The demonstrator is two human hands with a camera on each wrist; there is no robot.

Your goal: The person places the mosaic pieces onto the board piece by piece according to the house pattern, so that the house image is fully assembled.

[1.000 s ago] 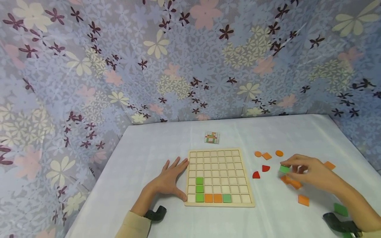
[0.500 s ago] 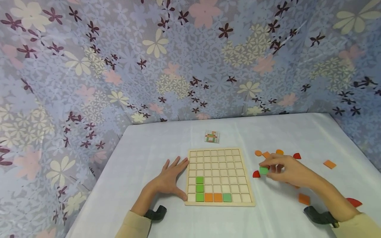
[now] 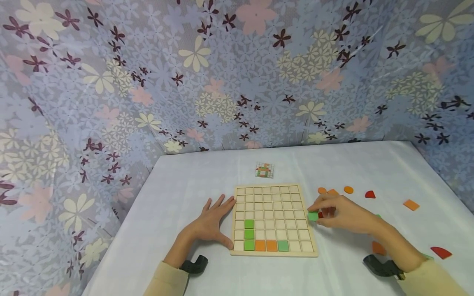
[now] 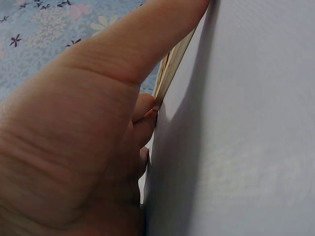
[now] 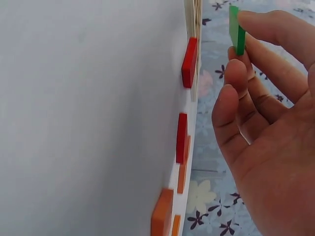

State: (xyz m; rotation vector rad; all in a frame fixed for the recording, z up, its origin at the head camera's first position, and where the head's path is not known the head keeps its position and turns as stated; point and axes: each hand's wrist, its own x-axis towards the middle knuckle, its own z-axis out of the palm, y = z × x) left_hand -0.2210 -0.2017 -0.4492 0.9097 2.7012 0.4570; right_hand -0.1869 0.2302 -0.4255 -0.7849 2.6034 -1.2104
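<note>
A wooden grid board lies on the white cloth. Three green square tiles stand in a column near its left side, the middle one among them. Along the bottom row come two orange tiles and a teal-green tile. My left hand rests at the board's left edge, fingers spread and thumb by the lower corner. Between thumb and fingertips my right hand pinches a green square tile, held in the air at the board's right edge. In the right wrist view red pieces sit below that hand.
Beyond the board lies a small pattern card. Orange round pieces, an orange tile and red wedge pieces are scattered on the right. A flowered cloth hangs behind the table.
My right hand has carried the green tile leftward from among the loose pieces to the board's right edge. My left hand has stayed in place.
</note>
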